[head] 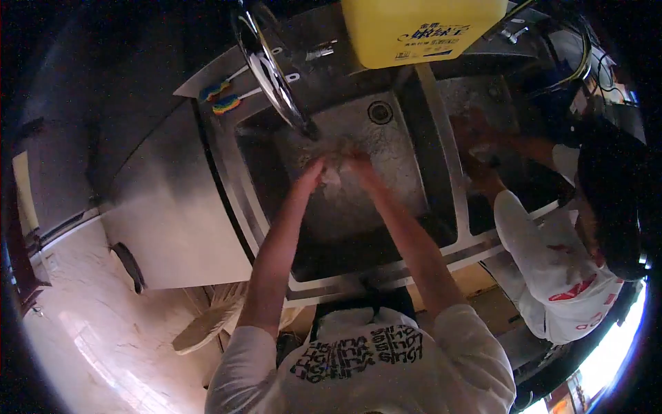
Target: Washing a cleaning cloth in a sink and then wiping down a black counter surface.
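Note:
Both of my hands are low in a stainless steel sink basin, under the end of a curved chrome faucet. My left hand is on the left and my right hand on the right, a short gap apart. Blur and dim light hide the fingers. Something pale, perhaps splashing water, shows between the hands; whether they hold anything cannot be made out. A round drain strainer sits in the basin floor, beyond my right hand.
A yellow plastic jug bearing writing stands behind the sink. Two brushes with rainbow-coloured heads lie at the back left rim. On the right, another person has both hands in the second basin. A metal panel adjoins the left side.

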`<state>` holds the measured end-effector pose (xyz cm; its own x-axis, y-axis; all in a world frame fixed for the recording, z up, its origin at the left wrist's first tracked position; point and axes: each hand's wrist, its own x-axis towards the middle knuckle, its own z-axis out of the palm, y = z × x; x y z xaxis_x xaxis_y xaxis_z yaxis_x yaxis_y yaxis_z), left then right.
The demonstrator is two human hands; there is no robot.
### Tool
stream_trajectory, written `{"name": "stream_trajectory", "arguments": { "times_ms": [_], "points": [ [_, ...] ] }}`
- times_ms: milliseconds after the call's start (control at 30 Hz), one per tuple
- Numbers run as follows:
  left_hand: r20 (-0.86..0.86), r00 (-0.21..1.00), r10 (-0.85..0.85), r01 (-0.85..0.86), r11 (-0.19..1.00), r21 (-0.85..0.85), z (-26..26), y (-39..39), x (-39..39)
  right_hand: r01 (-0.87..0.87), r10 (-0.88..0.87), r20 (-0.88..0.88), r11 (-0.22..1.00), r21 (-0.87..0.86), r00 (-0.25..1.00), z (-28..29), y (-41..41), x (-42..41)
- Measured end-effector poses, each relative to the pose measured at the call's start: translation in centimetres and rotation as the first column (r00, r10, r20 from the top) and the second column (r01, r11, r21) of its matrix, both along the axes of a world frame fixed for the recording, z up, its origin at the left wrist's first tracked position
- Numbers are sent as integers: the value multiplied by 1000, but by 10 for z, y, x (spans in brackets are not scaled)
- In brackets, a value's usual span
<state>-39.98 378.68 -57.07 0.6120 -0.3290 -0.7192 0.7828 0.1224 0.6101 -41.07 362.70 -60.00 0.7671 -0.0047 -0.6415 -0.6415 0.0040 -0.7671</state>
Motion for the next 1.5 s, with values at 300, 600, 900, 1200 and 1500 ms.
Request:
{"name": "stream_trajectory", "arguments": {
  "times_ms": [300,600,900,1200,1500],
  "points": [
    [516,853,-74,66,997,34,-20,-27,-12,-402,442,237,894,-198,865,-11,-2,-15],
    [-397,918,1,-156,920,-360,-30,-34,7,-36,378,570,853,-520,729,3,-57,-26],
    [-313,922,-229,160,960,-230,10,-11,14,-38,456,438,725,-687,774,24,-23,22],
    [-111,992,63,-58,997,48,-46,-50,-2,-466,508,-91,687,-557,857,-60,-36,38],
    [66,957,282,-284,959,8,-103,-53,-28,-566,866,-147,175,-806,478,-58,-15,23]
  ]
}}
